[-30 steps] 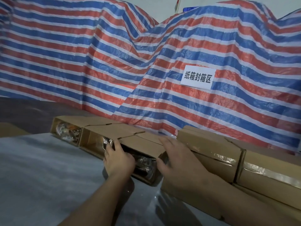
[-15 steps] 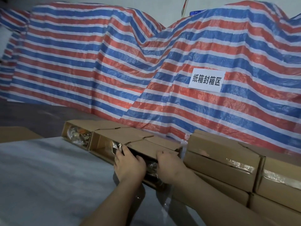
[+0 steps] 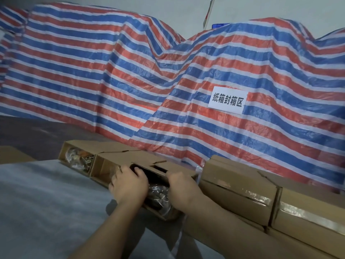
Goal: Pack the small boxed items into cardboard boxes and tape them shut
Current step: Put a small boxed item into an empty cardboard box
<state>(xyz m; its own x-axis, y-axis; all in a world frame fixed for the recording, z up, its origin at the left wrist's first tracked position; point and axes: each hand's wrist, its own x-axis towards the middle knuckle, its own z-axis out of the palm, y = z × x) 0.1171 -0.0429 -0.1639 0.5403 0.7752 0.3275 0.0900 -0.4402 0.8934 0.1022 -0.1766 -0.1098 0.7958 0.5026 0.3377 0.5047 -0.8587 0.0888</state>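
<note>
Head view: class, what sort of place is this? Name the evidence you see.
Probably a warehouse packing station. A printed sign reading "carton sealing area" hangs on a striped tarpaulin, taped cardboard boxes are stacked at right, and both hands work at an open box.

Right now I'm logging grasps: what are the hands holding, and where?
Both hands grip the open cardboard box at its near open end: left hand and right hand curl their fingers over its upper edge.

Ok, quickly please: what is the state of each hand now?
Left hand: grips the open cardboard box.
Right hand: grips the same box.
</note>
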